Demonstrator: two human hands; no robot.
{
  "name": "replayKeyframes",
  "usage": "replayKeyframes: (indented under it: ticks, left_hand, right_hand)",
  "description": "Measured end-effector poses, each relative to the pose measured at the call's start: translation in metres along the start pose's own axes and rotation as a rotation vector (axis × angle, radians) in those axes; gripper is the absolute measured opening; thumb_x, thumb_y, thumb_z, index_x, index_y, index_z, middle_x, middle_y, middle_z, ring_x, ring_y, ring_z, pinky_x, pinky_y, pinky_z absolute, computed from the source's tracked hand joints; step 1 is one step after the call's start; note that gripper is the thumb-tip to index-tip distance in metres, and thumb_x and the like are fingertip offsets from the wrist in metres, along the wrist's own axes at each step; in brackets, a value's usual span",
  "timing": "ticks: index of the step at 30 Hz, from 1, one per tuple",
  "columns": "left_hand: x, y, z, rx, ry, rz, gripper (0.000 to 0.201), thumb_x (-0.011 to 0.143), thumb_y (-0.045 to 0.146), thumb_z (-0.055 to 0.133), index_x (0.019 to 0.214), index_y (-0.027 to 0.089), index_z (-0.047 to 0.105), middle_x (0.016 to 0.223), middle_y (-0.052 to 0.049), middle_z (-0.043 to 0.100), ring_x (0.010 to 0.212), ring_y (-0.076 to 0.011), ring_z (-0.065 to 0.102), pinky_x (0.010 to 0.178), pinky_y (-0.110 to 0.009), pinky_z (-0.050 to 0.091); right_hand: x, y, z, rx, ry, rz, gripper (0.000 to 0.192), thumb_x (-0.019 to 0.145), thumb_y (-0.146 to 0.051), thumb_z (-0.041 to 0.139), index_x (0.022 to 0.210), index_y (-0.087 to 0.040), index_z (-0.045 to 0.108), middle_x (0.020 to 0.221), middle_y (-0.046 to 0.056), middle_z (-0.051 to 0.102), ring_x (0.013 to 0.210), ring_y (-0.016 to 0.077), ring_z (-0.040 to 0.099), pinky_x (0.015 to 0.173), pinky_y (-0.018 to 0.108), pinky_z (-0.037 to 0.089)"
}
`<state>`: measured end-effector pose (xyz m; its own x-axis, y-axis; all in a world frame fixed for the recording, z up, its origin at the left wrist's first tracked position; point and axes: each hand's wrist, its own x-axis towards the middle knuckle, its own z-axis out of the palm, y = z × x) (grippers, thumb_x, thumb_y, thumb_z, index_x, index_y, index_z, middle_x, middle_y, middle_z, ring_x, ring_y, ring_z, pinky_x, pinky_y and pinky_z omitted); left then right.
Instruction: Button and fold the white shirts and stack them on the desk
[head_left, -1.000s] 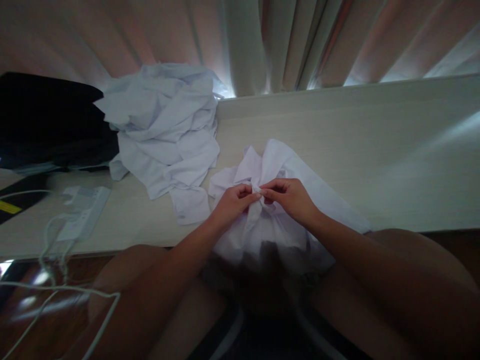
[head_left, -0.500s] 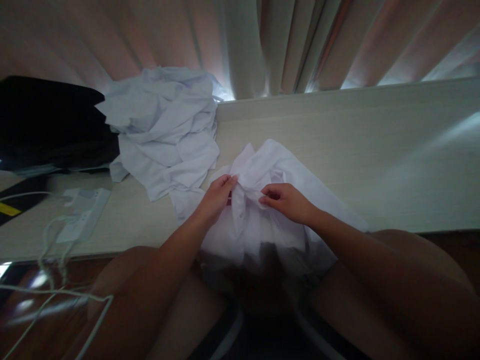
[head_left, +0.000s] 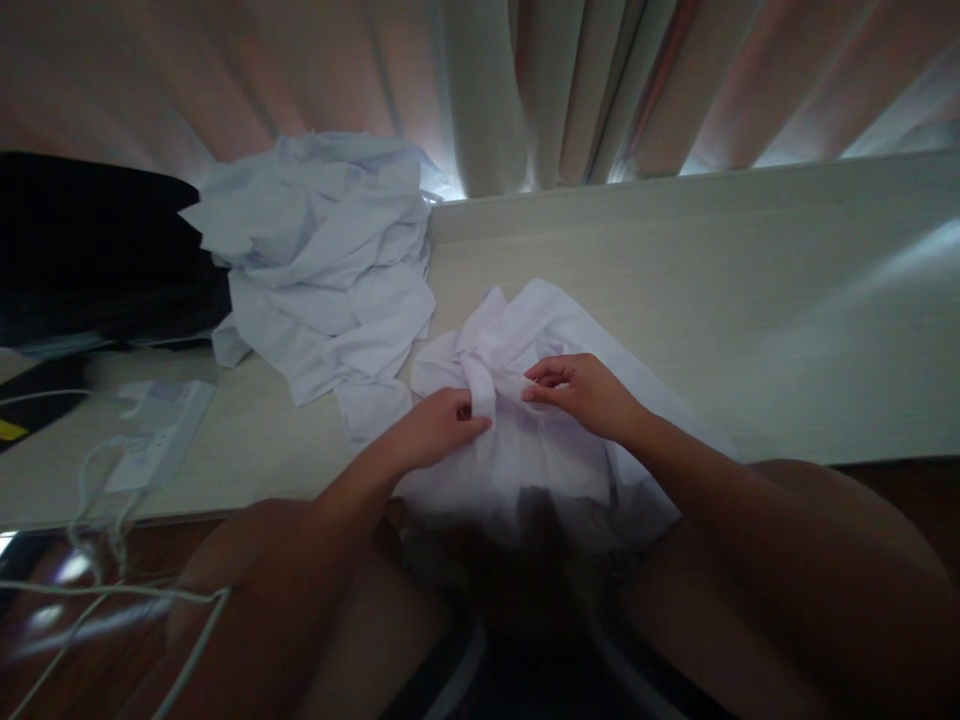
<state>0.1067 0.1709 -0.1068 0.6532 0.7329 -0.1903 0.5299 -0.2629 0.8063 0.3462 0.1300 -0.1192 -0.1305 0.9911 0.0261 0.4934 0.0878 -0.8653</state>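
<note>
- The left hand [head_left: 431,432] lay on a white garment [head_left: 540,440], its grip closed on a bunched fold.
- The right hand [head_left: 581,392] pinched the same cloth just beside the left grip.
- The garment rested on the table [head_left: 675,300] at its near edge.
- A pile of white clothes [head_left: 322,270] lay beyond the left grip, with a power strip [head_left: 161,430] well apart to its left.
</note>
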Motion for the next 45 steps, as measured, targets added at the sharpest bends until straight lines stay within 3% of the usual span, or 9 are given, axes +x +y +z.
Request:
replayKeyframes:
  ticks: [5,9,13,20,30,45]
  left_hand:
    - [0.000,0.016,-0.015,-0.282,0.182,-0.085,0.023,0.079,0.035,0.068,0.064,0.018,0.064,0.052,0.001,0.058,0.045,-0.0117,0.052,0.046,-0.023,0.042]
    - [-0.003,0.030,-0.012,-0.398,0.286,-0.113,0.024,0.078,0.033,0.070,0.061,0.018,0.062,0.050,0.002,0.057,0.045,-0.0107,0.051,0.047,-0.023,0.044]
    - [-0.006,0.039,-0.003,-0.440,0.270,-0.119,0.025,0.078,0.034,0.070,0.061,0.018,0.060,0.050,0.003,0.058,0.045,-0.0108,0.053,0.048,-0.023,0.045]
    - [-0.009,0.042,0.006,-0.470,0.216,-0.128,0.029,0.080,0.034,0.070,0.061,0.018,0.056,0.052,0.002,0.060,0.048,-0.0118,0.057,0.050,-0.024,0.047]
    - [-0.009,0.043,0.004,-0.438,0.168,-0.078,0.019,0.081,0.029,0.067,0.067,0.018,0.062,0.057,0.002,0.062,0.051,-0.0120,0.057,0.053,-0.024,0.047]
    - [-0.010,0.045,0.004,-0.393,0.197,-0.072,0.027,0.081,0.033,0.068,0.061,0.019,0.057,0.053,0.003,0.060,0.049,-0.0116,0.055,0.051,-0.024,0.044]
  right_hand:
    - [0.002,0.000,-0.026,-0.276,-0.126,-0.036,0.011,0.077,-0.031,0.075,0.071,-0.022,0.075,0.074,0.001,0.073,0.070,0.0178,0.063,0.067,0.030,0.042]
    - [-0.001,-0.007,-0.032,-0.092,-0.071,-0.011,0.021,0.079,-0.041,0.073,0.074,-0.020,0.072,0.068,0.001,0.069,0.064,0.0163,0.061,0.059,0.029,0.042]
    - [-0.012,-0.025,-0.014,0.126,0.041,0.035,0.030,0.077,-0.048,0.074,0.083,-0.019,0.071,0.070,0.002,0.069,0.059,0.0155,0.060,0.051,0.027,0.042]
    - [-0.028,-0.043,0.012,-0.028,0.179,-0.035,0.015,0.086,-0.034,0.067,0.092,-0.022,0.074,0.086,0.002,0.075,0.075,0.0181,0.068,0.068,0.030,0.051]
    - [-0.030,-0.043,0.013,-0.138,0.203,-0.056,0.015,0.086,-0.032,0.066,0.091,-0.024,0.078,0.089,0.002,0.077,0.077,0.0212,0.069,0.069,0.032,0.051]
    - [-0.035,-0.049,0.017,-0.157,0.264,-0.071,0.015,0.083,-0.028,0.069,0.095,-0.024,0.077,0.078,0.001,0.076,0.067,0.0175,0.068,0.068,0.029,0.051]
